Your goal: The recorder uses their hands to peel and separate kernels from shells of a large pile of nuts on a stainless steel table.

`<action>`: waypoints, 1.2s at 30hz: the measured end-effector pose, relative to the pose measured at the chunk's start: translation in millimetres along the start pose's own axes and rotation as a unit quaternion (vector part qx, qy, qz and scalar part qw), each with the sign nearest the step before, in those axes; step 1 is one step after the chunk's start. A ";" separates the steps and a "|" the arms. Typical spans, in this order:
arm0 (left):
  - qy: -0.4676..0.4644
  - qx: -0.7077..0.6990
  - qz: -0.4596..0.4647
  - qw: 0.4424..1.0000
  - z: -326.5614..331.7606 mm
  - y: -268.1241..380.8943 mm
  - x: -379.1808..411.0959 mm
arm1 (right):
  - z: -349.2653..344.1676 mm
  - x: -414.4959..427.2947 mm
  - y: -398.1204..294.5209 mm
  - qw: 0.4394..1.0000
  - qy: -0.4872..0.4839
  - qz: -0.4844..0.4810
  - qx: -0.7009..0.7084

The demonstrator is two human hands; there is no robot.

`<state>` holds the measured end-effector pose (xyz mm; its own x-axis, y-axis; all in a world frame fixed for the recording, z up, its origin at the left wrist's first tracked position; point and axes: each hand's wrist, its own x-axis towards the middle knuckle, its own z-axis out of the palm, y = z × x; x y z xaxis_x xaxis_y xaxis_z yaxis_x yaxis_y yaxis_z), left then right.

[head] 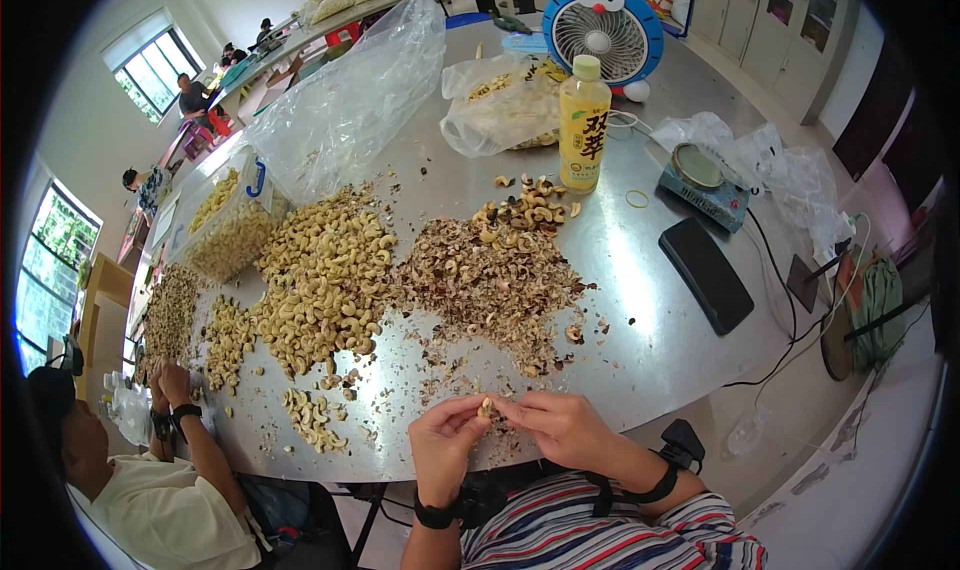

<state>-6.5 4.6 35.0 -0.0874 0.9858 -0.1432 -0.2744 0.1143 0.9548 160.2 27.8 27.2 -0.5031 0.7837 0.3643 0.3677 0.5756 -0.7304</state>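
A single cashew nut (pixel 485 407) is pinched between the thumb and fingers of my left hand (pixel 444 439), just above the table's near edge. My right hand (pixel 559 427) meets it there, its fingertips against the nut. Whether the right fingers grip it or only touch it, I cannot tell. Beyond my hands spreads a heap of brown cashew skin flakes (pixel 495 292), with some dark nuts (pixel 529 210) at its far end. To the left lies a large pile of pale cashews (pixel 322 277), and a small group of cashews (pixel 313 420) lies nearer the edge.
A clear plastic box of cashews (pixel 232 232) stands at left, beside a co-worker's hands (pixel 171 384). A yellow drink bottle (pixel 585 127), a blue fan (pixel 602 37) and a bag of nuts (pixel 502 108) stand farther back. On the right are a black phone (pixel 706 275) and a small scale (pixel 701 187).
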 end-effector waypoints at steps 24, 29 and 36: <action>0.007 -0.010 0.019 1.000 -0.2 -0.1 -1.8 | -11.3 3.2 -5.8 0.981 -0.054 0.062 0.175; 0.008 -0.023 0.026 0.999 -1.3 -0.1 -1.2 | -6.8 2.2 -6.6 0.974 -0.048 0.077 0.210; 0.033 -0.040 0.040 0.998 2.4 -2.4 -0.1 | -4.5 4.0 -9.6 0.977 -0.046 0.094 0.186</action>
<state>-3.5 4.5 33.4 -0.1739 0.9809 -0.0871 -0.3388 0.0235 0.9406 158.2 26.5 38.3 -0.5286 0.8333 0.1621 0.1597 0.2852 -0.9451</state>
